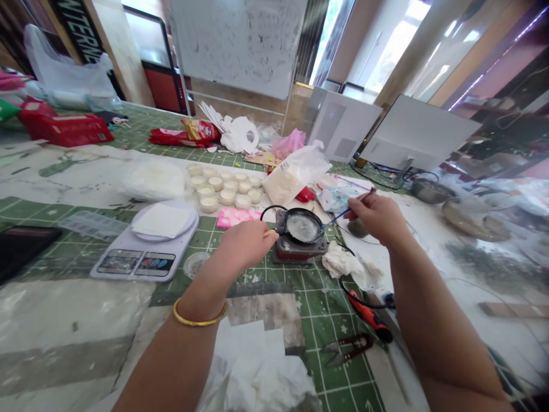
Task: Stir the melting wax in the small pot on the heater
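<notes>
My left hand (pixel 245 243) grips the handle of a small black pan (pixel 302 226) that sits on a little red and grey hot plate (pixel 299 249). Pale, cloudy liquid fills the pan. A thin blue-tipped stick (pixel 338 216) is pinched in my right hand (pixel 374 216), and its tip reaches the pan's right rim. Behind the pan stand several small white filled cups (pixel 225 190) in rows, with a pink mould (pixel 238 217) beside them.
A white digital scale (pixel 141 260) with paper on it lies left of the pan. A bag of white granules (pixel 290 175), crumpled tissue (pixel 346 264), red snips (pixel 348 348), an orange-handled tool (pixel 369 316) and a black tablet (pixel 21 247) lie on the green cutting mat (pixel 317 309).
</notes>
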`<state>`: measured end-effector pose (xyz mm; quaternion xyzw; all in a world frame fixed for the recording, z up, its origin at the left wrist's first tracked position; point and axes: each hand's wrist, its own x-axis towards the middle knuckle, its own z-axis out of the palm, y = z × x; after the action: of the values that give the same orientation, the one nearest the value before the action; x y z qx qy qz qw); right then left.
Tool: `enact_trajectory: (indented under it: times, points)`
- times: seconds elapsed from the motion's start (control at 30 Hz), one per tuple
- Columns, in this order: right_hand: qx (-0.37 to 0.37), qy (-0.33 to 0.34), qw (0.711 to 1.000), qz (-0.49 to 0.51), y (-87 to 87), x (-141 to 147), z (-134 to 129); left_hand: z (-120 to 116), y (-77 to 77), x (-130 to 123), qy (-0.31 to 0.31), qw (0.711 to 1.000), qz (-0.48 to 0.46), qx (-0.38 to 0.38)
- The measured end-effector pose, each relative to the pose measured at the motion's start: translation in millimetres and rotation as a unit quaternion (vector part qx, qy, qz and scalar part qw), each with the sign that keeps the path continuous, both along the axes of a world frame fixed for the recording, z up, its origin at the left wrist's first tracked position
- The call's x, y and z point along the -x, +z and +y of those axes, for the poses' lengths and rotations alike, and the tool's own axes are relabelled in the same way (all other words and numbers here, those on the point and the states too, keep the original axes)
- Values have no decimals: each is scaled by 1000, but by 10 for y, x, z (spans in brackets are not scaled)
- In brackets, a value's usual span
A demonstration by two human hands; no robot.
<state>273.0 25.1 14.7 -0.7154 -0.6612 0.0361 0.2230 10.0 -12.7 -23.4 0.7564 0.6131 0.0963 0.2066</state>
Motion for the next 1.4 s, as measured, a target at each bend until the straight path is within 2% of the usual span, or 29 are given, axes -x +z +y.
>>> enact_trajectory:
  times: [0.2,0.37,0.53,0.7,0.8,0.9,1.03,1.17,1.3,1.4]
  points:
    - [-9,18,998,60,-51,66,-187,5,-4,-8,-1,1000,-1,-3]
    - [-57,32,989,131,-131,118,-109,-4,-8,-3,0,1000,-8,-5]
    - [-55,-2,996,68,-129,33,-64,-5,-10,-3,2,1000,-11,3]
    - [-31,-1,1000,-6,-29,58,-265,-9,-10,-11,5,1000,0,-5]
    - [-16,32,999,18,-13,138,-337,-12,-10,-12,4,1000,2,-5]
    - [-33,46,997,58,-48,176,-292,-11,-11,-10,-1,1000,-2,-4]
    - [-60,37,994,78,-108,113,-137,-14,-8,-10,-3,1000,-8,-9]
    - [-45,8,998,35,-96,17,-95,-18,-1,-11,1,1000,-1,-7]
    - [-22,4,1000,-15,-45,41,-264,-10,-4,-11,2,1000,3,-10]
    - [-16,24,999,-16,-56,154,-441,-6,-13,-13,2,1000,9,-16]
